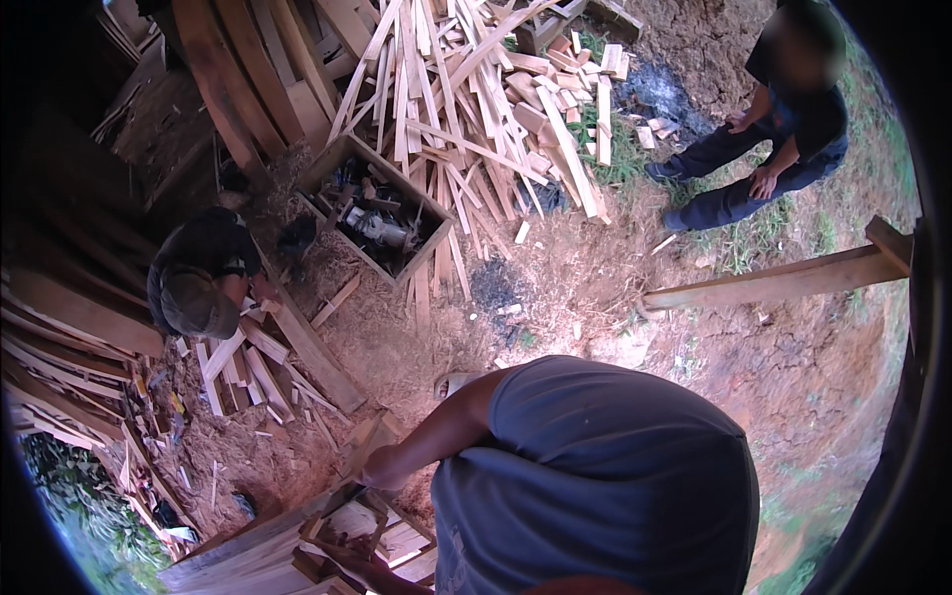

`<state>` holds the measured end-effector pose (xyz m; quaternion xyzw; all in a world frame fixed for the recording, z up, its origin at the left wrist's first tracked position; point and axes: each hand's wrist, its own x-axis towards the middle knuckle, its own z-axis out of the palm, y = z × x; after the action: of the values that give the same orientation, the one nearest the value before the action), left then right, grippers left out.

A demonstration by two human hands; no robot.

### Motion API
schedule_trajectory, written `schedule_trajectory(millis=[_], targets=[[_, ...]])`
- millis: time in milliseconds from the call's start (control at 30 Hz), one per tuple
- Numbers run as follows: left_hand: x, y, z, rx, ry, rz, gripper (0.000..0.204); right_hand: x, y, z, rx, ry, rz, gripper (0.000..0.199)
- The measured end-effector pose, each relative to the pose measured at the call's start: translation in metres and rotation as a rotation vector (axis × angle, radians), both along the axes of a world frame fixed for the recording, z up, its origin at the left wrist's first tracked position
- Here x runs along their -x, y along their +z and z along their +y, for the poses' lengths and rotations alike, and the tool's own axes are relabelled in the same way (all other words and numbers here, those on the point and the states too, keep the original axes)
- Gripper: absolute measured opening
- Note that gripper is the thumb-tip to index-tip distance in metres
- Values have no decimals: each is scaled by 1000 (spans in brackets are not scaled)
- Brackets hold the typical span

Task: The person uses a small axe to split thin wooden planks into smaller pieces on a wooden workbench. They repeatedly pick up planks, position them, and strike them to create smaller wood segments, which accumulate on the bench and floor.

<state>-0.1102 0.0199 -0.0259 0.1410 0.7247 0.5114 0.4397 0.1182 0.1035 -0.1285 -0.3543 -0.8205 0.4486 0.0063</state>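
My right arm, in a grey short sleeve, reaches left across the view. My right hand (pixel 384 470) is bent downward beside a wooden frame (pixel 375 516), its fingers closed around something dark that I cannot make out. Nearer the lower edge, in shadow, my left hand (pixel 347 555) has its fingers curled over a short wooden piece (pixel 315 563) of that frame. Under both hands lie long pale boards (pixel 248 555) side by side. An upright board end (pixel 369 441) stands just past my right hand. My grey shirt (pixel 595 466) fills the lower middle.
At left a person (pixel 198 273) in a cap crouches by cut wood pieces (pixel 260 372). A wooden crate (pixel 377 213) holds tools. Behind it lies a heap of strips (pixel 446 99). A second person (pixel 793 119) stands bent at upper right, near a long beam (pixel 783 280).
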Motion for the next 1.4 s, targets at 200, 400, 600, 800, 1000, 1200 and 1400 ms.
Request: schedule_trajectory(millis=[200,400,600,800,1000,1200,1400], targets=[[46,-51,-5,-4,-200,129,52,-6,0,-1,3,-44,50,35],[30,-37,6,26,-68,112,51,1,-7,0,20,-48,48,39],[28,-37,5,38,-31,113,50,-2,-4,0,0,-16,64,45],[24,-40,7,42,-6,106,49,2,-12,3,-37,-4,45,47],[16,-41,14,60,-1,94,48,-1,-16,0,-15,-21,58,48],[14,-42,16,68,6,79,48,-4,-5,4,7,18,57,49],[11,-42,19,71,0,73,48,0,-7,2,-11,-4,24,50]])
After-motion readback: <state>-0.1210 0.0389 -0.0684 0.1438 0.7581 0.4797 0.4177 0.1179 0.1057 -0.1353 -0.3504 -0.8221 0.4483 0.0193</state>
